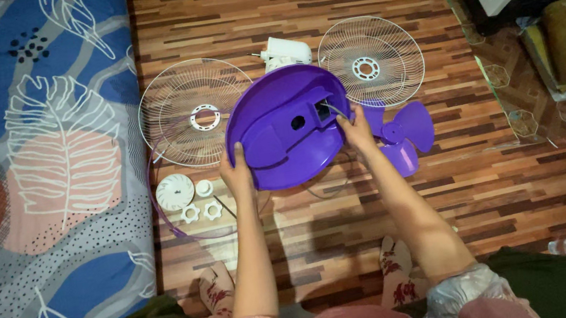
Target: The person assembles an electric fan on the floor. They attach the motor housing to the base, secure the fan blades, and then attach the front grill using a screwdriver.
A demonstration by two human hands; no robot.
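Note:
I hold a round purple fan base (278, 134) tilted up off the wooden floor, its hollow underside facing me. My left hand (236, 171) grips its lower left rim. My right hand (354, 129) holds its right edge, fingers near a grey cord that comes out of the recess. Behind the base lies a white motor unit (286, 51). A purple fan blade (402, 136) rests on the floor just right of my right hand.
Two white wire fan grilles lie on the floor, one at left (182, 110) and one at right (373, 57). A white cap and small white nuts (189, 196) sit left of my left hand. A patterned mattress (35, 179) borders the left; boxes stand at right.

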